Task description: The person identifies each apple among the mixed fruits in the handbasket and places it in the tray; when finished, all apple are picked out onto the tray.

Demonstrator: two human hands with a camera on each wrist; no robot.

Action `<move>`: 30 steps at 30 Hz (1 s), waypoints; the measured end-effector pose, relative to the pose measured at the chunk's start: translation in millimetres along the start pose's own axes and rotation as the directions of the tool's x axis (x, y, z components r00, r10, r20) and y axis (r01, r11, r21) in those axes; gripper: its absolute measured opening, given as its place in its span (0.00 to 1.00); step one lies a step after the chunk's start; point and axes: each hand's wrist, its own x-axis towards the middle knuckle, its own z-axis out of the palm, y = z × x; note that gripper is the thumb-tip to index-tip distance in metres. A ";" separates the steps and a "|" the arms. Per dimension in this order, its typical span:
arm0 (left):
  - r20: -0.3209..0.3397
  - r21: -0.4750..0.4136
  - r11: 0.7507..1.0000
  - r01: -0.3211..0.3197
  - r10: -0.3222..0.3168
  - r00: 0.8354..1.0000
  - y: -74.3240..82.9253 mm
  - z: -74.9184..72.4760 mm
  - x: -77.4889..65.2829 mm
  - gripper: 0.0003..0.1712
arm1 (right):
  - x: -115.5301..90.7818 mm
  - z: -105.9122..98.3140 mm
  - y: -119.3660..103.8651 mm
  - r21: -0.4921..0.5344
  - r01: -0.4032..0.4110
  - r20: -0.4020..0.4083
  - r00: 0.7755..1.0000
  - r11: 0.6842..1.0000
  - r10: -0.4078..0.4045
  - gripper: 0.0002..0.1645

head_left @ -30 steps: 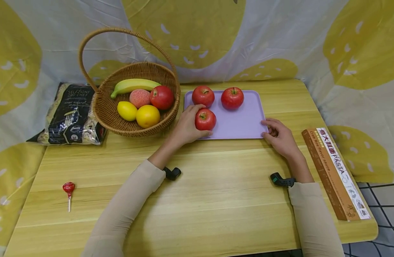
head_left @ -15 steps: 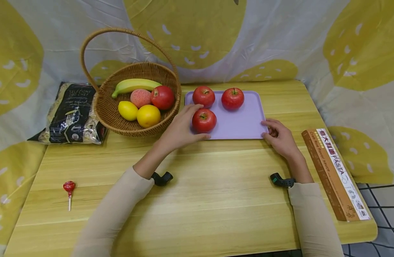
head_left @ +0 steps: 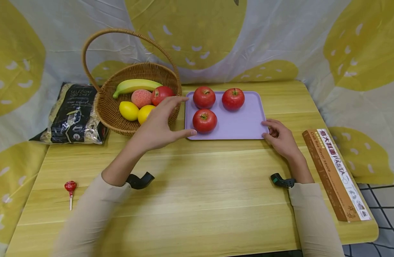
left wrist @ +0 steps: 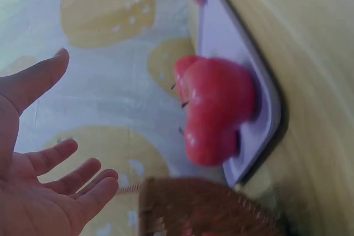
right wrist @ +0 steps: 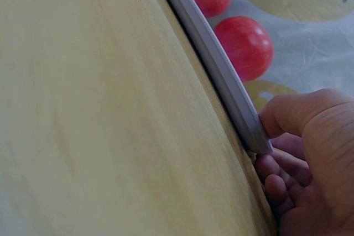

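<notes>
Three red apples rest on a lilac tray (head_left: 238, 126): a front-left apple (head_left: 205, 121), a back-left apple (head_left: 204, 97) and a back-right apple (head_left: 233, 99). My left hand (head_left: 158, 126) is in the air left of the tray, thumb and fingers spread with nothing between them. In the head view it covers part of the wicker basket (head_left: 115, 123). The left wrist view shows the same hand (left wrist: 50, 164) apart from the apples (left wrist: 218, 95). My right hand (head_left: 280, 137) pinches the tray's near right corner between thumb and fingers, seen closer in the right wrist view at the tray rim (right wrist: 235, 95).
The basket holds a banana (head_left: 137, 85), a pink fruit (head_left: 141, 98), a red fruit (head_left: 161, 93), a lemon (head_left: 129, 111) and a yellow fruit (head_left: 145, 113). A pasta bag (head_left: 73, 114) lies left, a lollipop (head_left: 70, 188) front left, a pasta box (head_left: 336, 175) right.
My left hand has let go of the front-left apple, which now sits slightly left of its earlier spot, and has drawn back leftward. My right hand stays at the tray corner.
</notes>
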 end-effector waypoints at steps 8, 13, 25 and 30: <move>-0.039 0.001 0.996 0.089 -0.088 0.995 -24.9 -32.4 4.8 0.53 | 2.0 -0.1 5.2 -0.012 -0.020 -0.001 1.000 1.000 0.020 0.26; -0.047 -0.041 0.988 0.149 -0.151 0.987 -43.0 -40.4 12.4 0.52 | 1.7 1.1 6.6 -0.025 -0.008 -0.002 1.000 1.000 0.008 0.26; -0.035 -0.030 0.961 0.276 -0.277 0.960 -72.1 -45.9 34.8 0.56 | 2.4 1.5 5.0 -0.008 -0.025 0.002 1.000 1.000 0.025 0.26; -0.023 -0.001 0.954 0.299 -0.299 0.954 -79.8 -45.9 41.6 0.56 | 3.6 1.8 8.7 -0.016 -0.040 0.003 0.999 0.999 0.040 0.26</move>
